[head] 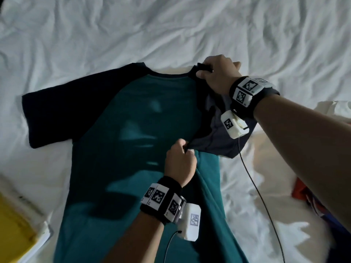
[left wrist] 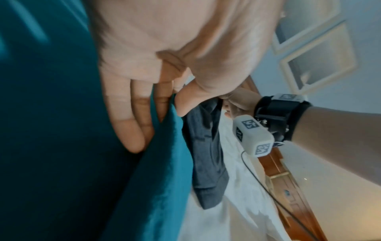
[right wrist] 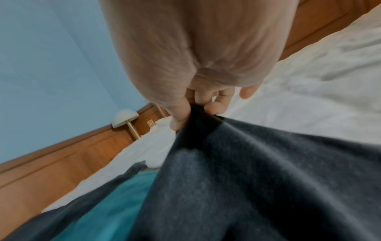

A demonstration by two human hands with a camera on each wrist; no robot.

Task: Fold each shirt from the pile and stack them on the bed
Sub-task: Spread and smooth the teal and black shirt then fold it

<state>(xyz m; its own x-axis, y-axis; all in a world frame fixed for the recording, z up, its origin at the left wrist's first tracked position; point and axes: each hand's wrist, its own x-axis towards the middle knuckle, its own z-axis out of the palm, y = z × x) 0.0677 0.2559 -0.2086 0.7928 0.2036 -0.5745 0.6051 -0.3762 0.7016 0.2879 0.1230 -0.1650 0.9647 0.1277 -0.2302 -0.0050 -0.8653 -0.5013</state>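
The right hand (head: pixel 218 73) pinches the teal shirt (head: pixel 133 149) at its shoulder (1 o'clock of the shirt); the left hand (head: pixel 179 162) pinches its side edge.

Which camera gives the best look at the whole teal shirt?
The head view: it shows the teal shirt spread on the white bed sheet, one dark sleeve flat, the other lifted by the right hand and left hand. The wrist views show only close-up, blurred patches of its cloth at the fingers.

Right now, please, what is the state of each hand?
Left hand: closed, pinching the side edge of the teal shirt near the armpit.
Right hand: closed, gripping the shirt's dark shoulder by the collar.
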